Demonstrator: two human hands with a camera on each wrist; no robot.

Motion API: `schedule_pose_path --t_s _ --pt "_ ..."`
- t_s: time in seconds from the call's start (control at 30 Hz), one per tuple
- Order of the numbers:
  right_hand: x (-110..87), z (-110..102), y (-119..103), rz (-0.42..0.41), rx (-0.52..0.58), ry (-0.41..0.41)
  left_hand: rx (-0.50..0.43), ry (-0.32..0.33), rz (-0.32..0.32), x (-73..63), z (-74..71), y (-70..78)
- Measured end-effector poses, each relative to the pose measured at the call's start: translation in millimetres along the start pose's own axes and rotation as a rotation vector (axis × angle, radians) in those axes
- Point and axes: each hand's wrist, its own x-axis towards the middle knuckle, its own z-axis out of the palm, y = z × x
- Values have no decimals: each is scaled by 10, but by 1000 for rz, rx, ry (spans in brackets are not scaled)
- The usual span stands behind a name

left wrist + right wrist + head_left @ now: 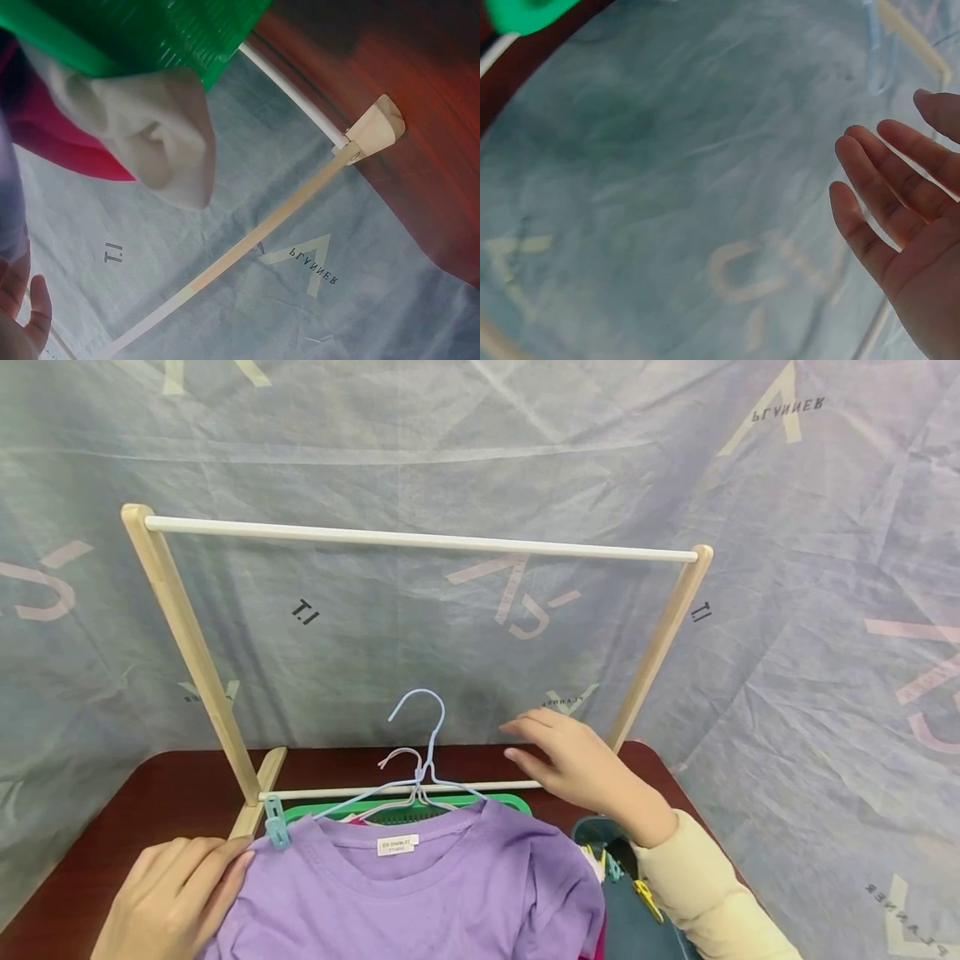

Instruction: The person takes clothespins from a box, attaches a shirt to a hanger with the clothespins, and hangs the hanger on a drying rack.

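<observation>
A purple T-shirt (375, 910) hangs on a light blue wire hanger (433, 735), its hook standing up above the neckline. My left hand (176, 893) pinches the shirt's shoulder at the left, beside a teal clothespin (276, 822) clipped there. Nothing is in my right hand (573, 760), which hovers to the right of the hook with fingers spread and slightly bent; its palm shows in the right wrist view. Behind the blue hanger are more hangers (401, 752) with pale hooks. White cloth (161, 135) and magenta cloth (67, 142) lie by the basket in the left wrist view.
A wooden rack with a white top rail (420, 539) stands at the back of the dark red table (180, 777). Behind the shirt is a green basket (517, 802). A dark blue bin (637, 927) at right holds clothespins (647, 900), below my right forearm.
</observation>
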Motion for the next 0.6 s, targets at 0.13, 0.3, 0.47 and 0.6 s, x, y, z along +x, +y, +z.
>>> schedule_pose_path --t_s 0.13,0.3,0.47,0.6 --pt "-252 15 180 58 -22 -17 -1 -3 -1 3 -3 -2" --pt "-553 61 354 130 -55 -45 -2 -11 0 4 -8 0" --pt "-846 152 467 229 -49 -115 2 -29 -10 -3 -19 0" --pt "-1083 246 554 304 -37 -153 5 -52 -17 -16 -25 1"
